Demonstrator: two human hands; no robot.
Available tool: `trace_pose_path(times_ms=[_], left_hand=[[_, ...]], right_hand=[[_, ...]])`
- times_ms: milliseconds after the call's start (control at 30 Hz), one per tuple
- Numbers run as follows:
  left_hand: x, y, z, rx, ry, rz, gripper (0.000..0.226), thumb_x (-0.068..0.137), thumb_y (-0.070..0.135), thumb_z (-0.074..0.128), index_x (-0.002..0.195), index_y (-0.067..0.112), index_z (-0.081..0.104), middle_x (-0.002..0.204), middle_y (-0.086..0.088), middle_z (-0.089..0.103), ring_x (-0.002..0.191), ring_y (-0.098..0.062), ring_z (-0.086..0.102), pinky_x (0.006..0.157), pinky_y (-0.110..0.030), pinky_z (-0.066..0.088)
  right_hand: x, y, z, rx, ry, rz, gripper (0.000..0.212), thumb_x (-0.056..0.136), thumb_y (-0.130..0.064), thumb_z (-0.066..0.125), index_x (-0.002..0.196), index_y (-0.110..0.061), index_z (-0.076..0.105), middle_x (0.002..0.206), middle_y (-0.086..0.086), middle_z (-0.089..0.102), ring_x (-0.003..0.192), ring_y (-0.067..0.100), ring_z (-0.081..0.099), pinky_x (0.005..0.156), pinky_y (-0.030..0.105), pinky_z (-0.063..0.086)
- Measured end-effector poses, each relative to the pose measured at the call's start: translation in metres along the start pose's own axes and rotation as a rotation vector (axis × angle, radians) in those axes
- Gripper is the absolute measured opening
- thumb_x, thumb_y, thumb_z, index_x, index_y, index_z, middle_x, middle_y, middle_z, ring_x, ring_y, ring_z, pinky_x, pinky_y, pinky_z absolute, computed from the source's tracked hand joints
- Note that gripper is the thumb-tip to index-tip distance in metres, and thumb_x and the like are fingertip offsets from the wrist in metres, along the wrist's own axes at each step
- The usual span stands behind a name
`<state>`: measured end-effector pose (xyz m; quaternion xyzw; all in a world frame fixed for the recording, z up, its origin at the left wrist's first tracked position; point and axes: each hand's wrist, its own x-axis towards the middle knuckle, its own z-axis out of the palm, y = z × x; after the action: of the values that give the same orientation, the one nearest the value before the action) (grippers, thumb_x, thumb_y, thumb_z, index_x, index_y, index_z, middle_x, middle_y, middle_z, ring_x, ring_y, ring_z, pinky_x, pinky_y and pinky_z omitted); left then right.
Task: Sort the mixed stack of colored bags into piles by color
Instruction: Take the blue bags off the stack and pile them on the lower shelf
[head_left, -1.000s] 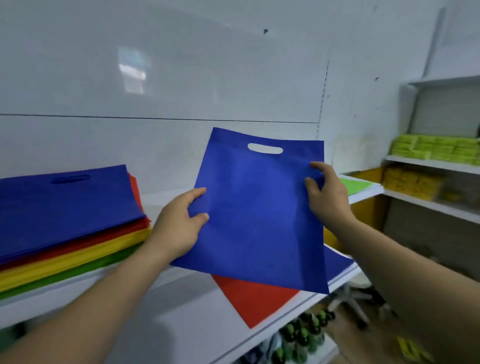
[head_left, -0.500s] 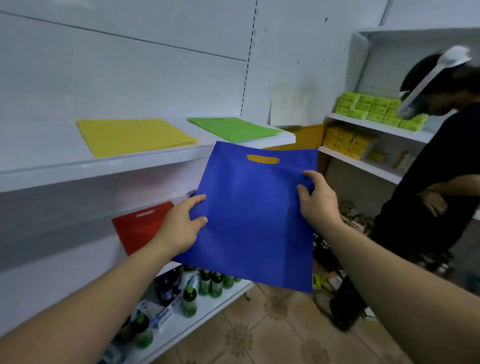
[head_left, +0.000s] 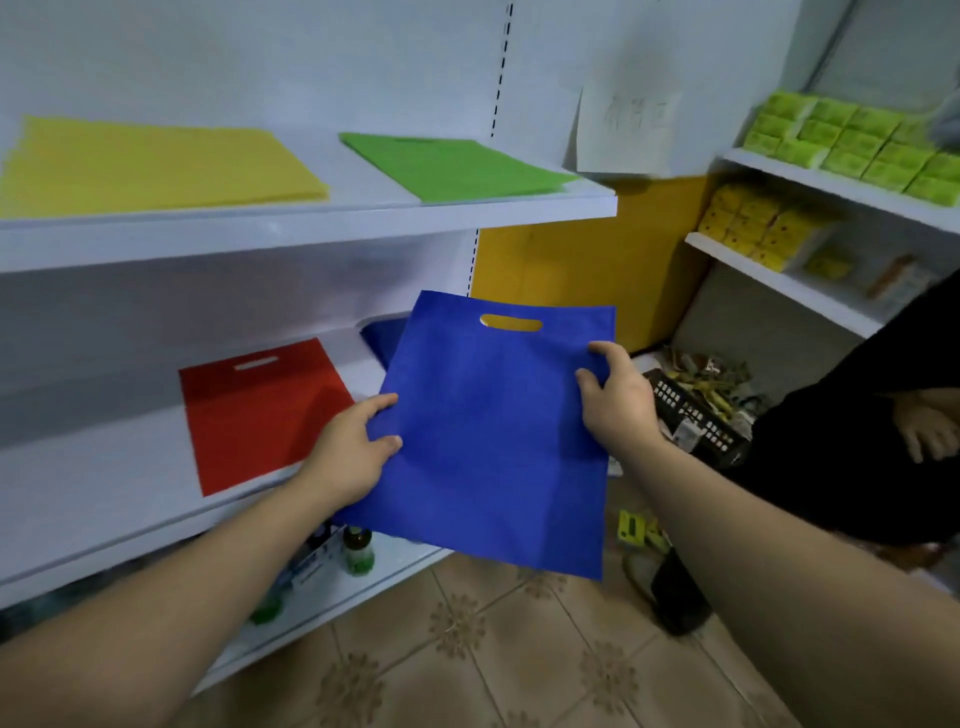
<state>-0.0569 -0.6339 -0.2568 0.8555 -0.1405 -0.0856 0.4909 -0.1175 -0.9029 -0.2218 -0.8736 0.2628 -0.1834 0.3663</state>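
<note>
I hold a flat blue bag (head_left: 488, 431) with a cut-out handle in the air in front of the middle shelf. My left hand (head_left: 353, 452) pinches its left edge and my right hand (head_left: 615, 400) grips its right edge. On the middle shelf lies a red bag (head_left: 260, 410), and beside it the corner of a blue pile (head_left: 382, 335) shows behind the held bag. The upper shelf carries a yellow pile (head_left: 150, 169) and a green pile (head_left: 452, 166).
The white shelf unit (head_left: 311, 218) fills the left; bottles (head_left: 357, 553) stand on its lowest board. A person in black (head_left: 857, 441) stands at the right by a black basket (head_left: 691, 415) of litter. Green and yellow packets fill the right-hand shelves. Tiled floor below.
The view has swung right and down, away from the mixed stack. The blue bag, still held by both hands, now hangs lower, in front of the middle shelf by the red bag.
</note>
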Motion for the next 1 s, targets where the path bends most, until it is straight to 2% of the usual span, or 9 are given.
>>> trace_pose_path(times_ms=[67,167,300,400,533,667,800,900,1000], left_hand=[[0.024,-0.006,0.005,-0.032,0.011,-0.033,0.051,0.091,0.003,0.058,0.139,0.013,0.045,0.137,-0.005,0.049,0.107,-0.011,0.049,0.086,-0.022,0.040],[0.063,-0.018,0.013,-0.072,0.057,-0.097,0.051,0.090,0.002,0.058,0.138,0.013,0.045,0.135,-0.006,0.051,0.104,-0.011,0.050,0.086,-0.022,0.041],[0.106,-0.032,0.024,-0.088,0.079,-0.162,0.051,0.091,0.005,0.058,0.140,0.015,0.044,0.138,-0.006,0.049,0.116,-0.018,0.052,0.095,-0.025,0.042],[0.130,-0.041,0.031,-0.091,0.100,-0.208,0.052,0.091,0.008,0.059,0.140,0.016,0.043,0.139,-0.007,0.049,0.120,-0.022,0.051,0.100,-0.033,0.044],[0.155,-0.052,0.044,-0.118,0.114,-0.275,0.059,0.087,0.015,0.067,0.141,0.016,0.042,0.139,-0.004,0.047,0.120,-0.020,0.051,0.100,-0.033,0.044],[0.176,-0.063,0.062,-0.096,0.124,-0.336,0.065,0.086,0.006,0.065,0.144,0.015,0.037,0.142,-0.004,0.041,0.127,-0.020,0.045,0.101,-0.031,0.042],[0.192,-0.071,0.081,-0.093,0.177,-0.371,0.066,0.086,-0.002,0.060,0.145,0.013,0.034,0.145,-0.006,0.038,0.132,-0.021,0.042,0.104,-0.038,0.043],[0.204,-0.072,0.095,0.030,0.203,-0.392,0.060,0.089,-0.002,0.054,0.144,0.011,0.035,0.141,-0.005,0.039,0.115,-0.017,0.050,0.088,-0.027,0.044],[0.215,-0.074,0.109,0.105,0.232,-0.393,0.060,0.092,0.001,0.052,0.147,0.013,0.030,0.149,-0.009,0.031,0.124,-0.027,0.045,0.096,-0.032,0.042]], right_hand=[[0.026,0.001,0.016,0.050,-0.027,0.014,0.039,0.098,-0.032,0.048,0.136,-0.028,0.040,0.115,0.004,0.059,0.079,0.019,0.056,0.060,0.028,0.043],[0.067,-0.001,0.037,0.087,-0.133,0.025,0.045,0.096,-0.024,0.053,0.138,-0.026,0.037,0.120,-0.003,0.051,0.085,0.014,0.057,0.060,0.025,0.046],[0.119,0.001,0.062,-0.015,-0.231,-0.025,0.051,0.092,-0.013,0.053,0.139,-0.024,0.038,0.134,0.003,0.050,0.106,0.024,0.056,0.073,0.033,0.048],[0.152,0.004,0.082,-0.076,-0.264,-0.048,0.048,0.094,-0.013,0.052,0.139,-0.022,0.039,0.136,0.005,0.049,0.110,0.029,0.056,0.074,0.033,0.046],[0.192,0.009,0.114,-0.036,-0.309,-0.067,0.043,0.095,-0.008,0.051,0.136,-0.018,0.045,0.133,0.005,0.052,0.113,0.028,0.055,0.090,0.044,0.051],[0.228,0.021,0.144,-0.035,-0.370,-0.128,0.040,0.096,-0.006,0.050,0.135,-0.015,0.047,0.128,0.004,0.056,0.104,0.024,0.056,0.080,0.034,0.051],[0.265,0.037,0.173,-0.055,-0.447,-0.191,0.040,0.097,-0.009,0.050,0.136,-0.015,0.045,0.133,0.008,0.053,0.106,0.026,0.055,0.074,0.030,0.045],[0.284,0.046,0.187,-0.065,-0.483,-0.259,0.039,0.098,-0.011,0.049,0.136,-0.015,0.045,0.134,0.008,0.052,0.105,0.024,0.053,0.076,0.028,0.044],[0.299,0.055,0.199,-0.030,-0.502,-0.276,0.038,0.098,-0.011,0.049,0.136,-0.015,0.045,0.134,0.007,0.051,0.113,0.028,0.053,0.081,0.029,0.045]])
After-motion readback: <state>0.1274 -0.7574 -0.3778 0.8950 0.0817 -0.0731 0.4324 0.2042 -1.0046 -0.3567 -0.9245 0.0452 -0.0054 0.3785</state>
